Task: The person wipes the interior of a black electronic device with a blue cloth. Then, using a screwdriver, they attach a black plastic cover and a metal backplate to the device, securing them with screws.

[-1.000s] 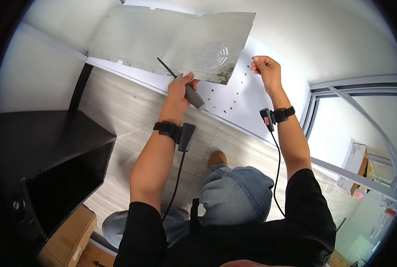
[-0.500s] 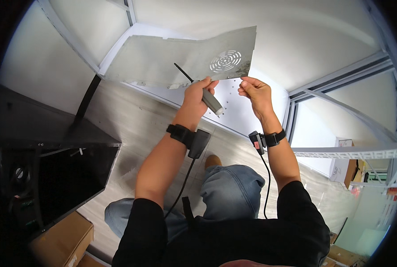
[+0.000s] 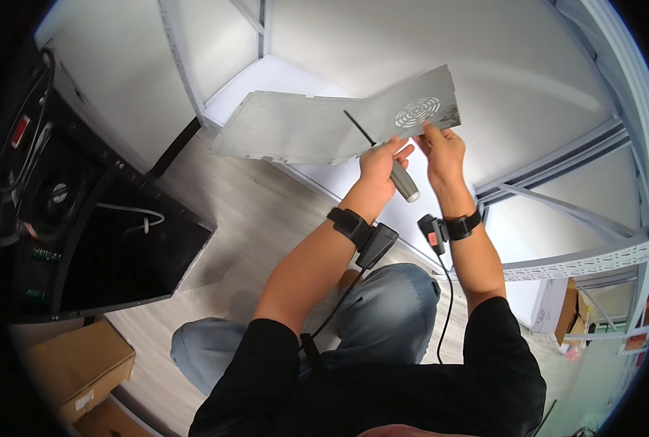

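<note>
A thin grey metal panel (image 3: 313,127), bent slightly and with a round slotted vent near its right end, is held up in front of me. My left hand (image 3: 377,170) is closed on a screwdriver (image 3: 404,180) with a grey handle. Its dark shaft slants up and to the left across the panel's lower edge. The same hand is at that edge; whether it also grips the panel I cannot tell. My right hand (image 3: 444,154) pinches the panel's lower edge below the vent, thumb on the near face.
At the left stands a black open-sided cabinet (image 3: 120,295) with cables and small boards inside. Below it is a cardboard box (image 3: 84,368). A white-framed rack (image 3: 579,266) rises at the right, and a white surface (image 3: 317,175) lies beneath the panel.
My view has turned left, showing more of the black cabinet. In the picture, the panel and both hands have shifted right and slightly down. My right thumb now lies over the panel's face.
</note>
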`<move>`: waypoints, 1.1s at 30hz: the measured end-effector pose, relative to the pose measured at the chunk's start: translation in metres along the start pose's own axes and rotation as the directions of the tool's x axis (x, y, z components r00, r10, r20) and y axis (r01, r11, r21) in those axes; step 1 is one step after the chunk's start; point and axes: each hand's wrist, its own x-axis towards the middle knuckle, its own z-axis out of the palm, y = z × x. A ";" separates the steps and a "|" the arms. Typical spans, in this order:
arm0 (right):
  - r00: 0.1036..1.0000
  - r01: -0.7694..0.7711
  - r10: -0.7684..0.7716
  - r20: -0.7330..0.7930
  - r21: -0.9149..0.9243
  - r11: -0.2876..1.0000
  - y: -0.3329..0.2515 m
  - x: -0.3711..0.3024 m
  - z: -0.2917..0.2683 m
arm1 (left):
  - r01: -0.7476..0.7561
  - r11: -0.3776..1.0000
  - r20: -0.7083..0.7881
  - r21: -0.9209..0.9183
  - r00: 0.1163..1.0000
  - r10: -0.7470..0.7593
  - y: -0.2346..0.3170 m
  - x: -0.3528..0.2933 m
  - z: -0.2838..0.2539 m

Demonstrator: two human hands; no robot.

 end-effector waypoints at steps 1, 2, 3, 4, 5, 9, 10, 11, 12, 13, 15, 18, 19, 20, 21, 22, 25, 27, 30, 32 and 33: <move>1.000 0.004 -0.004 0.018 -0.003 1.000 -0.003 0.006 -0.001 | 0.031 0.999 0.054 0.033 0.998 -0.033 0.006 -0.008 -0.002; 0.999 0.007 -0.007 0.031 -0.007 1.000 -0.010 0.011 0.000 | 0.067 0.995 0.105 0.068 0.992 -0.073 0.015 -0.017 -0.005; 0.999 0.019 -0.019 0.043 -0.008 1.000 -0.018 0.016 0.002 | 0.100 0.989 0.154 0.106 0.981 -0.116 0.026 -0.026 -0.009; 0.998 0.036 -0.033 0.061 -0.043 0.998 -0.021 0.027 -0.001 | 0.063 0.971 0.186 0.230 0.977 -0.107 0.038 -0.035 -0.013; 0.996 0.057 -0.054 0.068 -0.054 0.997 -0.030 0.030 0.000 | 0.030 0.937 0.219 0.348 0.969 -0.112 0.052 -0.045 -0.019; 0.988 0.122 -0.108 0.112 -0.130 0.984 -0.068 0.052 0.005 | -0.081 0.824 0.159 0.561 0.987 -0.011 0.113 -0.077 -0.025; 0.985 0.142 -0.127 0.119 -0.124 0.982 -0.077 0.054 0.013 | -0.128 0.819 0.139 0.559 0.988 0.060 0.129 -0.074 -0.036; 0.982 0.158 -0.144 0.119 -0.124 0.980 -0.085 0.056 0.019 | -0.161 0.811 0.105 0.562 0.987 0.123 0.142 -0.074 -0.040; 0.980 0.174 -0.160 0.116 -0.125 0.977 -0.092 0.057 0.025 | -0.184 0.806 0.068 0.562 0.982 0.177 0.153 -0.073 -0.042; 0.980 0.185 -0.174 0.093 -0.127 0.975 -0.100 0.056 0.032 | -0.208 0.801 0.032 0.562 0.973 0.230 0.163 -0.073 -0.044; 0.979 0.206 -0.204 0.030 -0.220 0.954 -0.112 0.060 0.040 | -0.241 0.779 -0.020 0.579 0.951 0.309 0.176 -0.069 -0.050; 0.968 0.251 -0.250 0.028 -0.156 0.955 -0.121 0.057 0.052 | -0.273 0.730 -0.067 0.627 0.914 0.400 0.180 -0.062 -0.055; 0.961 0.278 -0.273 0.051 -0.172 0.945 -0.121 0.057 0.058 | -0.281 0.708 -0.087 0.648 0.896 0.435 0.180 -0.062 -0.056; 0.952 0.305 -0.296 0.075 -0.187 0.934 -0.121 0.056 0.063 | -0.288 0.686 -0.105 0.668 0.876 0.470 0.179 -0.060 -0.058; 0.955 0.294 -0.281 0.092 -0.202 0.934 -0.124 0.054 0.067 | -0.338 0.649 -0.111 0.682 0.829 0.548 0.178 -0.056 -0.061; 0.944 0.325 -0.302 0.129 -0.225 0.919 -0.125 0.055 0.069 | -0.386 0.604 -0.118 0.697 0.770 0.628 0.178 -0.054 -0.066; 0.911 0.391 -0.337 0.236 -0.241 0.888 -0.126 0.056 0.071 | -0.457 0.380 -0.058 0.804 0.576 0.815 0.183 -0.050 -0.083; 0.892 0.403 -0.327 0.313 -0.220 0.888 -0.126 0.050 0.068 | -0.462 0.271 -0.001 0.844 0.504 0.864 0.181 -0.060 -0.081; 0.841 0.411 -0.300 0.451 -0.172 0.895 -0.133 0.029 0.073 | -0.534 0.091 0.163 0.841 0.410 0.898 0.197 -0.071 -0.108; 0.795 0.486 -0.285 0.535 -0.281 0.828 -0.131 0.050 0.046 | -0.510 0.030 0.195 0.860 0.382 0.903 0.183 -0.099 -0.087; 0.785 0.467 -0.285 0.551 -0.222 0.856 -0.134 0.043 0.049 | -0.538 -0.008 0.214 0.843 0.321 0.923 0.181 -0.107 -0.093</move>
